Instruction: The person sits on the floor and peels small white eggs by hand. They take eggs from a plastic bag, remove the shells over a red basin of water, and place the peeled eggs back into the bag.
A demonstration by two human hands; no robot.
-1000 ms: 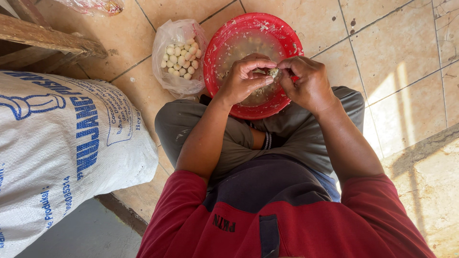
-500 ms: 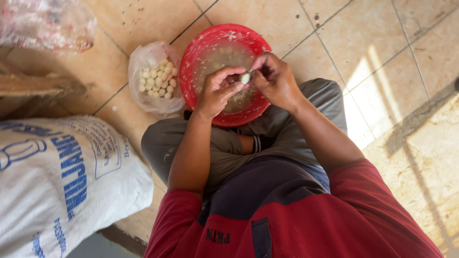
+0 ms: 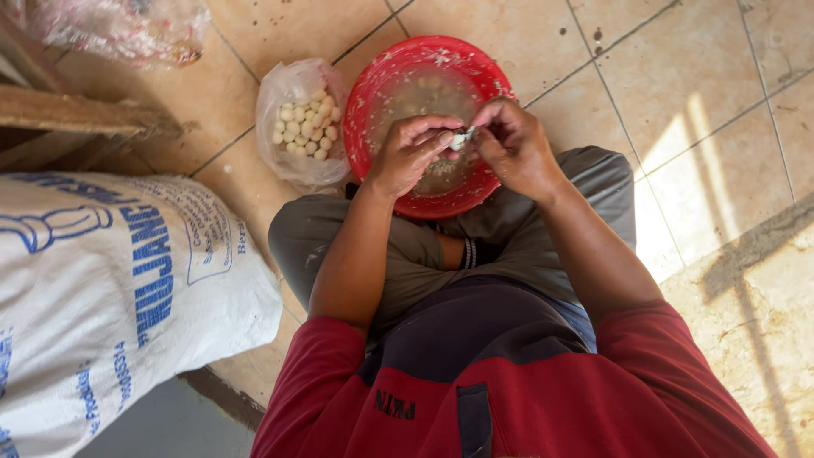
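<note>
**Small pale clove pinched between two hands over a red basin**

Small pale clove-like piece [image 3: 462, 137], whitish and glossy, sits between the fingertips of both hands directly above the round red plastic basin [image 3: 500, 85]. The left hand [image 3: 409, 153] curls its fingers inward with the thumb pressing toward the piece; the right hand [image 3: 513, 146] closes on it from the other side, thumb and forefinger nipped tight. Both hands are thus clenched on the same small thing, a grip that looks suited to picking at its skin, though the exact finger contact is too small to tell.

Holding it over the basin seems sensible: whatever falls would land in the cloudy water and pale scraps inside rather than on the floor. The basin rests against the seated person's folded legs, within easy reach of both forearms.

Just left of the basin lies a thin clear plastic bag [image 3: 297, 165], its mouth open upward, holding a heap of rounded white pieces [image 3: 305, 127]. Farther left and nearer the person than the basin stands a large white woven sack with blue print [image 3: 119, 288]. Beige floor tiles [image 3: 678, 76] spread to the basin's right.
</note>
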